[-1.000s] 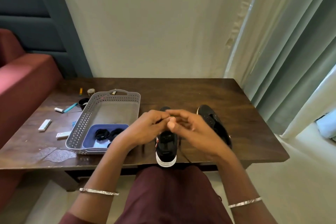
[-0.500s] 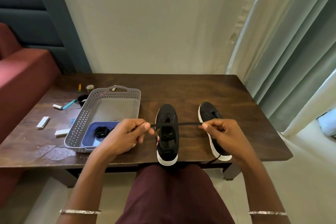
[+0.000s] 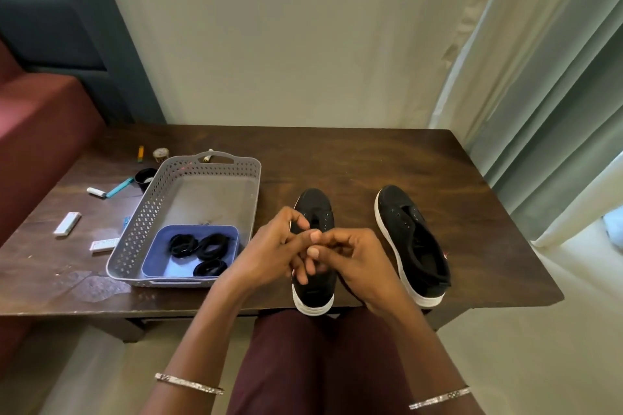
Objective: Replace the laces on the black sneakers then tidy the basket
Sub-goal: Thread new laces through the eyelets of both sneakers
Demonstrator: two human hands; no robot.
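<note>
1. directly beneath the joined hands, one black sneaker point(image 3: 313, 293) stands on the table point(image 3: 337, 158), its white heel at the near edge and its toe pointing away from us.
2. we see the left hand point(image 3: 269, 249) and the right hand point(image 3: 357, 263) pressed together over that sneaker, fingers curled and fingertips point(image 3: 315, 235) meeting.
3. we cannot tell whether either hand pinches a lace or closes on nothing, because the fingers hide whatever lies between them.
4. just right of the right hand stands the second sneaker point(image 3: 411, 246), angled a little, its eyelets bare and its tongue loose; the two sneakers are apart.
5. just left of the left hand sits the grey basket point(image 3: 141, 232), its near corner beside the left wrist.
6. inside the basket's near end is a blue tray point(image 3: 161, 269) holding three coiled black laces point(image 3: 182, 246).
7. farther left of the left hand, beyond the basket, lie small things on the table: white packets point(image 3: 67, 223), a teal pen point(image 3: 119, 186) and a black cup point(image 3: 145, 175).
8. each wrist wears a thin silver bangle point(image 3: 188, 383), nearer to us than the hands.
</note>
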